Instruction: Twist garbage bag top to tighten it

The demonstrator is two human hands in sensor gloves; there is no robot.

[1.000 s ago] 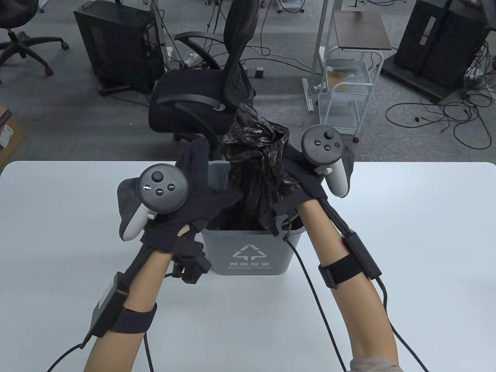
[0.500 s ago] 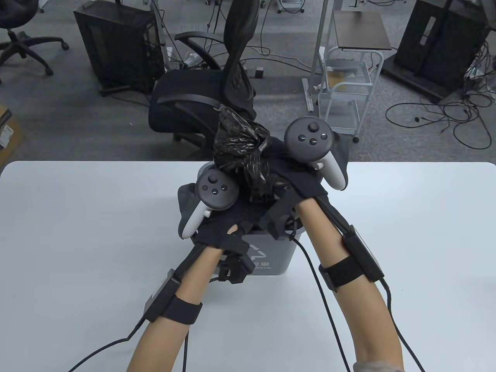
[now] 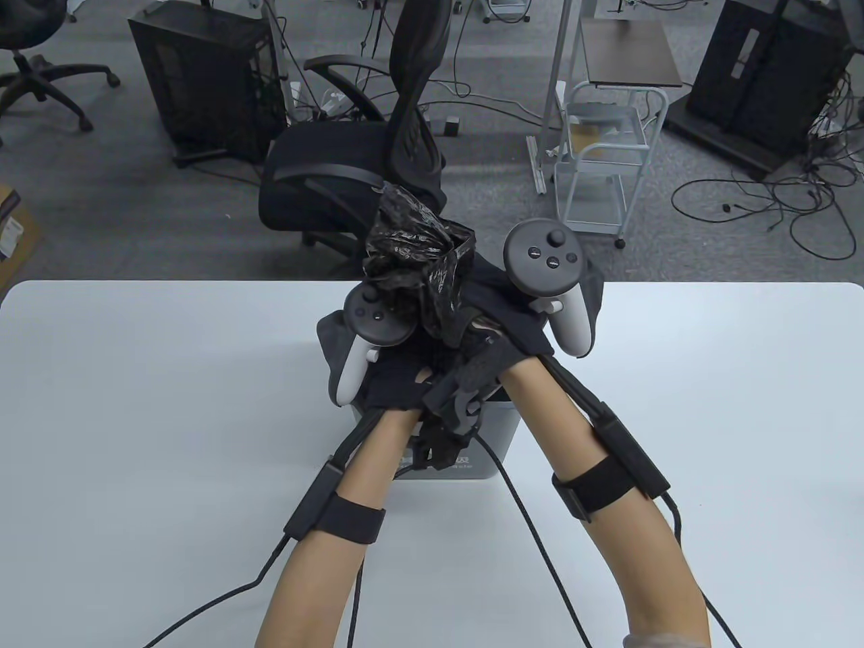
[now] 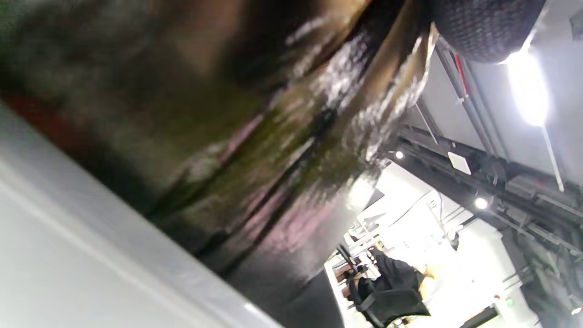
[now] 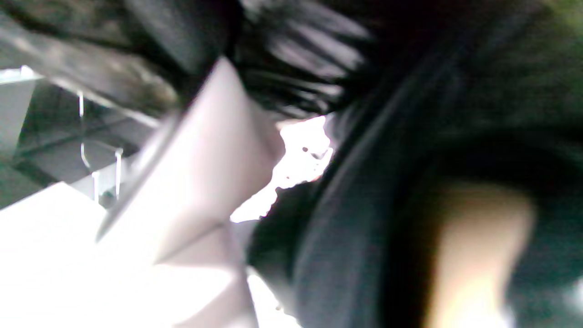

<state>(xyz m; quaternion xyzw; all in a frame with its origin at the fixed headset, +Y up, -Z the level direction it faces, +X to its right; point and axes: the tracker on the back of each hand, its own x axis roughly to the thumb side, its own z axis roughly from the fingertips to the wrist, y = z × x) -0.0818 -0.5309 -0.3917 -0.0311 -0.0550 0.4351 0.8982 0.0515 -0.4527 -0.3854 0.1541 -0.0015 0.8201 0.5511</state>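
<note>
Above the grey bin at the middle of the bench, the gathered neck of the black garbage bag stands roughly upright, its crumpled top flaring out past both hands on the far side. The long axis of the neck runs up from the bin and leans slightly away from the person.

The left hand and the right hand meet at the neck, touching or nearly so. The left hand sits lower and nearer the person; the right hand sits higher and to the right of the bag. Both hands appear wrapped around the neck, but the gloves and trackers hide the fingers in the table view, so the exact closure cannot be told.

The left wrist view shows glossy black film directly against the camera, above the pale bin rim. The right wrist view is too blurred to read.

Judgement: the twist turns about the upright axis of the neck. The lower left hand is placed to anchor the bag; the upper right hand is placed to rotate the top. The flared top remains loose, so tightening looks incomplete.
</note>
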